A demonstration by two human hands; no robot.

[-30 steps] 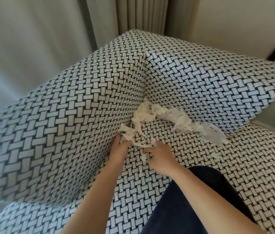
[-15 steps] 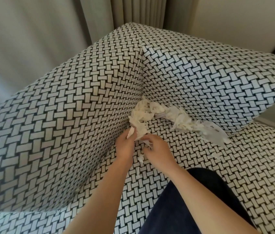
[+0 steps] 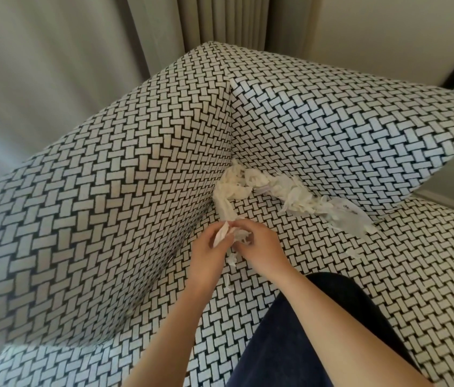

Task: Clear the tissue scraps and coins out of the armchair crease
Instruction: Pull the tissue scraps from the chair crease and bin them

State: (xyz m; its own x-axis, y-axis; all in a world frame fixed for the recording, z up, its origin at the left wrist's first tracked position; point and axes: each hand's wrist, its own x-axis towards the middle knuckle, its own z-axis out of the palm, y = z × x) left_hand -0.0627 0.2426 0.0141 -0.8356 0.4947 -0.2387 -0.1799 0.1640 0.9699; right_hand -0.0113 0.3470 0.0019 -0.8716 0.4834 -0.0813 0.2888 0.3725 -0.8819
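tissue scraps (image 3: 265,188) sit in the armchair (image 3: 108,191) crease: a heap in the far corner, trailing right along the back seam. left hand (image 3: 210,247) and right hand (image 3: 259,247) touch just near of the heap, both pinching one strip (image 3: 226,210) that runs up to it. vs 0.5 s ago: hands closer together, heap unchanged. loose bits (image 3: 231,258) lie on the seat under the hands. trouser leg (image 3: 304,331) near right, curtain (image 3: 220,20) behind.

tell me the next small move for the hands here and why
Probably pull both hands back toward the body. The left hand and right hand pinch the low end of a tissue strip that runs up to the clump in the corner of the armchair, so a gentle pull should draw it out. No coins show.
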